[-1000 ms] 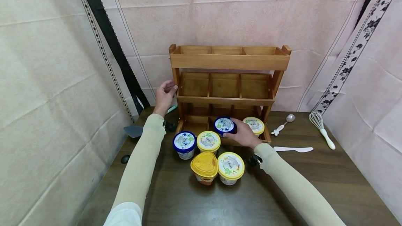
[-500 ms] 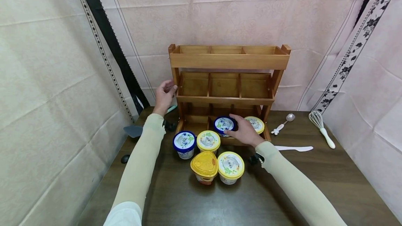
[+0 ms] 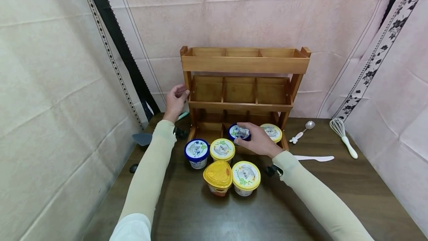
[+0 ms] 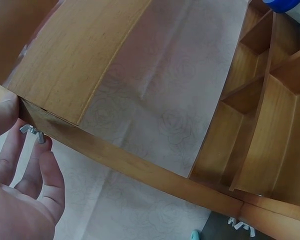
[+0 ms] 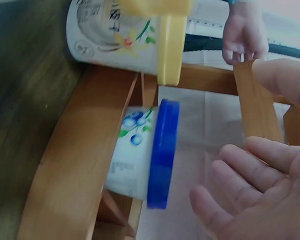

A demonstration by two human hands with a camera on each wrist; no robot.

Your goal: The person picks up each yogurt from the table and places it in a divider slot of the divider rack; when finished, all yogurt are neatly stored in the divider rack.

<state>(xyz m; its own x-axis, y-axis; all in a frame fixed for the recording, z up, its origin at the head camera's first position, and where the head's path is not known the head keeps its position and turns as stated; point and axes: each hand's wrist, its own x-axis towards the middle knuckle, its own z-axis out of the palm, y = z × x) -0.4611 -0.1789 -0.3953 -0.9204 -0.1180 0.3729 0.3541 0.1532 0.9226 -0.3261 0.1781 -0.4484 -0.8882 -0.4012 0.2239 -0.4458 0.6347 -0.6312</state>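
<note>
My left hand holds the left post of a three-tier wooden shelf. In the left wrist view, its thumb lies on the post and its fingertips reach a wing nut. My right hand hovers over a blue-lidded tub in the bottom tier's middle compartment. The right wrist view shows the spread fingers apart from this tub's blue lid. A yellow-lidded tub sits to its right in the same tier, partly behind the hand.
Before the shelf stand another blue-lidded tub, two round yellow-lidded tubs, one nearer me, and a tub with a heart-like yellow lid. A spoon, white knife and whisk lie right; a grey-blue spatula lies left.
My right hand has let go of the blue-lidded tub, and its fingers have shifted slightly left over the lid. The left hand has stayed on the post.
</note>
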